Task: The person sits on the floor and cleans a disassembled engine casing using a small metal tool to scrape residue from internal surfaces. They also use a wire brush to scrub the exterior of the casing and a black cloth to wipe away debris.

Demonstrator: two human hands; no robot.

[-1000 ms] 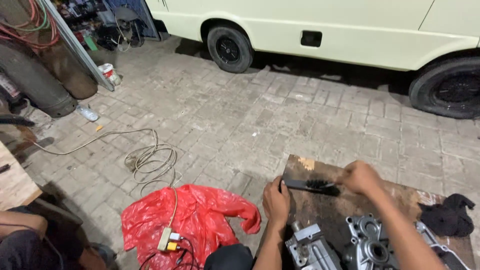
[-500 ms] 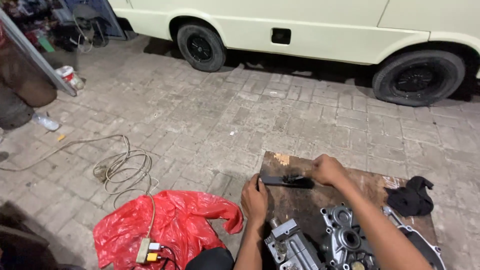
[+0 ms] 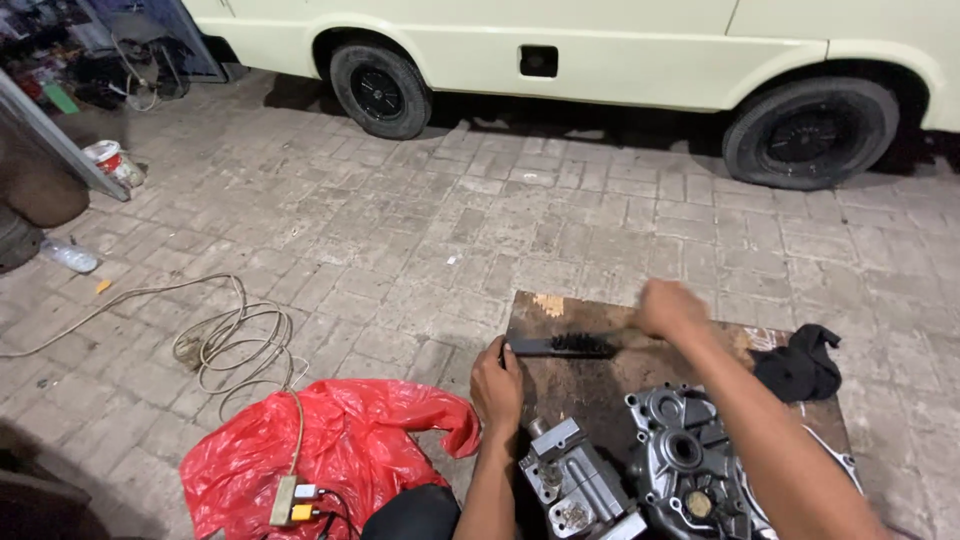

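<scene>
While my right hand (image 3: 672, 308) closes over the handle end of the black wire brush (image 3: 568, 345), the brush runs out to that hand's left, long axis lying nearly level across the far part of the dark wooden board (image 3: 560, 385). Bristles face down onto the board, I think, though they read only as a dark fuzzy band. My left hand (image 3: 497, 385) sits just beneath the brush's free tip, fingers curled, knuckles up against that end; whether it pinches the tip or only steadies the board edge, I can't tell. So both hands bracket the brush, right on the handle, left at the tip.

Nearer me than the left hand stands a grey metal engine block piece (image 3: 575, 485), and beside it, under my right forearm, a round-bored aluminium engine cover (image 3: 690, 465). My right forearm hides part of that cover, and the frame cuts off both castings below. My right hand is motion-blurred, fingers indistinct.
</scene>
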